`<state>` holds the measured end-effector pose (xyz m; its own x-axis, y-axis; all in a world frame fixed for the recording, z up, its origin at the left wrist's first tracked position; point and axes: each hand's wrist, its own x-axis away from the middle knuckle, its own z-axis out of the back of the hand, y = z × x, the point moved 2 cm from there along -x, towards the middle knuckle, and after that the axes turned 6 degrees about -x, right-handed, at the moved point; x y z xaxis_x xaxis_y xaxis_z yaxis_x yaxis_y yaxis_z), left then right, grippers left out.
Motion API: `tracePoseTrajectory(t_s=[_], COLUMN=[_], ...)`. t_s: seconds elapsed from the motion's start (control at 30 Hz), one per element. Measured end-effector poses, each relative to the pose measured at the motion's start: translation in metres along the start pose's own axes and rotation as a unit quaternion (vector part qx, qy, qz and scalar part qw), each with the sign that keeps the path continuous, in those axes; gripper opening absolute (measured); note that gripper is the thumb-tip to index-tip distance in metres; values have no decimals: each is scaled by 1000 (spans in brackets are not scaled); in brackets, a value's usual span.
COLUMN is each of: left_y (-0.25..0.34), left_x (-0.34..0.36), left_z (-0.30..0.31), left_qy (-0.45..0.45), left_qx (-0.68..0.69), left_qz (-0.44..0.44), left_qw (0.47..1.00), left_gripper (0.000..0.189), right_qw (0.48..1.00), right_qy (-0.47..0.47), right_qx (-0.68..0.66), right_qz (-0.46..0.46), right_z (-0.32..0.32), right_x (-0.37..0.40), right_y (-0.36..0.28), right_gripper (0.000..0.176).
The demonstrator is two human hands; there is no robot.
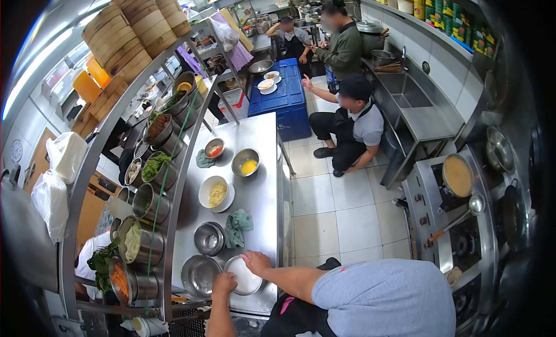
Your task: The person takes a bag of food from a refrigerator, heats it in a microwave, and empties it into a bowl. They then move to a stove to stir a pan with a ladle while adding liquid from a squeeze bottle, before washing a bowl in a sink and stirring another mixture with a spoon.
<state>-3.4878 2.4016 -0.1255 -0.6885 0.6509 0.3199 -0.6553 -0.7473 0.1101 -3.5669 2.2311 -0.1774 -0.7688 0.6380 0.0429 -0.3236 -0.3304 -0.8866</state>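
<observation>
A shallow white plate [245,281] lies at the near end of the steel table [263,192]. My left hand [225,283] grips its near-left rim, right beside a large empty steel bowl [198,274]. My right hand [256,261] rests on the plate's far rim with its fingers curled over the edge. Just beyond the hands stand a small steel bowl [209,238] and a crumpled green cloth [237,227]. Farther along the table are a white bowl of noodles [216,193], a steel bowl of yellow liquid [246,162] and a small bowl of red sauce [214,147].
A rack of steel ingredient pots [152,203] runs along the table's left side, with bamboo steamers [124,35] above. A stove with a pot of yellow broth [457,175] and a ladle [475,205] stands right. One person crouches [353,122] near a blue crate [284,96]; two others are behind.
</observation>
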Motion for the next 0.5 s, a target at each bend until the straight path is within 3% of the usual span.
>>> tracePoseTrajectory(t_s=[0.37,0.47,0.5], left_y=[35,49,41], left_x=[28,35,35], left_z=[-5,-10,-26], left_qy=[36,5,42], left_qx=[62,48,69], left_qz=[25,85,72], left_qw=[997,995,994], left_gripper=[27,28,27], right_qw=[1000,1000,999], right_qy=[-18,-27,-44], right_qx=[7,3,-6], right_qz=[-15,-4,-13], right_z=[1,-1,-4], right_x=[0,-1,-2], right_y=[-1,0,3], right_gripper=[43,44,46])
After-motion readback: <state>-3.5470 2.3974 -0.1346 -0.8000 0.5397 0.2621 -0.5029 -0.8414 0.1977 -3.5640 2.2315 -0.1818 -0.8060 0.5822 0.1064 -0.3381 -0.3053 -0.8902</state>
